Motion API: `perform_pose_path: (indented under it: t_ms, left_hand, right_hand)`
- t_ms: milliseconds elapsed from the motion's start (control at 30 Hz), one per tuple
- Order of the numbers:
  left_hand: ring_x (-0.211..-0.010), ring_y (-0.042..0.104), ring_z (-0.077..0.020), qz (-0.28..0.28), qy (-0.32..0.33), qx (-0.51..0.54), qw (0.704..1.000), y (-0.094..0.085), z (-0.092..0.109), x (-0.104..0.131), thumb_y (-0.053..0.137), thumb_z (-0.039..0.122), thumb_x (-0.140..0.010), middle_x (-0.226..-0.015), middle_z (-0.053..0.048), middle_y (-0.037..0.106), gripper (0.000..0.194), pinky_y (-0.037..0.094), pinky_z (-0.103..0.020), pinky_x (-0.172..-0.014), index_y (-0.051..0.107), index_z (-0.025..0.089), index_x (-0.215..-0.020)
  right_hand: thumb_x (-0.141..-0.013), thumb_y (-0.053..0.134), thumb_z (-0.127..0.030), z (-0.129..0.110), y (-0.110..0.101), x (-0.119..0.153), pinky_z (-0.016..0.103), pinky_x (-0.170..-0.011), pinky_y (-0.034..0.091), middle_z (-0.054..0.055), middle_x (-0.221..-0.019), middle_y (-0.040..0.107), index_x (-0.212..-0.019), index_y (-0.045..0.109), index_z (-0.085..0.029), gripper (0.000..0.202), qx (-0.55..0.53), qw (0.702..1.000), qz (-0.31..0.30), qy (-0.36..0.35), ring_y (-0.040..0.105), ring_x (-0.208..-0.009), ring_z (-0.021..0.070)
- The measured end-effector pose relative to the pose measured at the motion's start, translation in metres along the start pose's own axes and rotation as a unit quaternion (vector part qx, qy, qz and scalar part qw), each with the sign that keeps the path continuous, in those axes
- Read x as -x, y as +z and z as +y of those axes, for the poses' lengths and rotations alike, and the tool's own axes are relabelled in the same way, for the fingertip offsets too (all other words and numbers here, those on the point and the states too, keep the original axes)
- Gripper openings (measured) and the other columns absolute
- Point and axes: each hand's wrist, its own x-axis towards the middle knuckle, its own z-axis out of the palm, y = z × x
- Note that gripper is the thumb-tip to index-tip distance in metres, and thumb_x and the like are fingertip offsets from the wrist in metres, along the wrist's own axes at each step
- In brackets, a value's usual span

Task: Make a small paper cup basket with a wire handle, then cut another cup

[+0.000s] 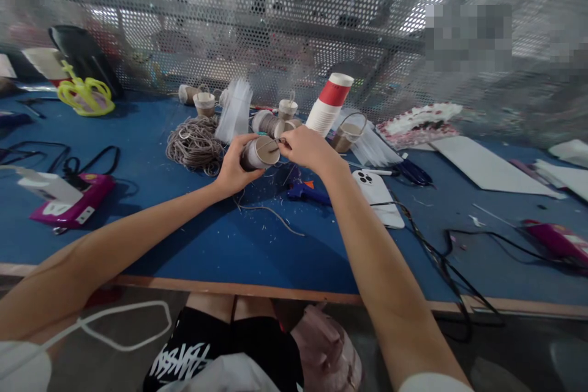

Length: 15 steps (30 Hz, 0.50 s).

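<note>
My left hand [236,165] is wrapped round a paper cup [264,154] that lies tilted, its open end toward the right. Grey-brown cord seems to cover the cup's side. At the cup's mouth, my right hand [303,146] pinches a thin grey cord [278,146] that runs into the cup. A loose cord end [275,214] trails on the table below. Left of the cup lies a heap of grey-brown cord [195,144]. A blue glue gun [309,192] with an orange part rests under my right wrist.
Behind my hands stand a stack of paper cups [327,107], cord-wrapped cups with handles [349,133] and clear plastic strips [235,109]. A white phone [379,199] and black cables [427,242] lie right. Purple power strips [76,202], a yellow crown-shaped thing [87,95] and perforated metal screen [275,30] surround the table.
</note>
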Motion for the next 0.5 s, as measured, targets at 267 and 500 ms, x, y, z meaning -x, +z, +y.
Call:
perform_pose_path:
  t_ms: [267,500]
  left_hand:
    - [-0.110,0.059,-0.0246,0.001,0.015,-0.003,1.000,-0.0013,0.0031,-0.0009,0.072,0.019,-0.069,-0.117,-0.008,0.059,0.059,0.048,-0.041,-0.096,0.048,0.022,-0.122]
    - [-0.111,0.059,-0.0253,0.001,0.024,-0.001,1.000,-0.0016,0.0033,-0.0008,0.072,0.019,-0.070,-0.118,-0.009,0.060,0.058,0.048,-0.042,-0.096,0.049,0.022,-0.123]
  right_hand:
    - [-0.088,0.047,-0.016,-0.0031,-0.0016,0.0003,0.032,-0.059,0.027,0.014,-0.086,0.065,-0.091,0.068,-0.012,0.021,0.014,1.000,-0.012,0.003,0.056,-0.075,0.0205]
    - [-0.091,0.044,-0.018,-0.0055,-0.0033,0.0024,0.031,-0.062,0.029,0.016,-0.092,0.066,-0.095,0.067,-0.009,0.026,0.029,0.999,-0.020,0.003,0.057,-0.079,0.0188]
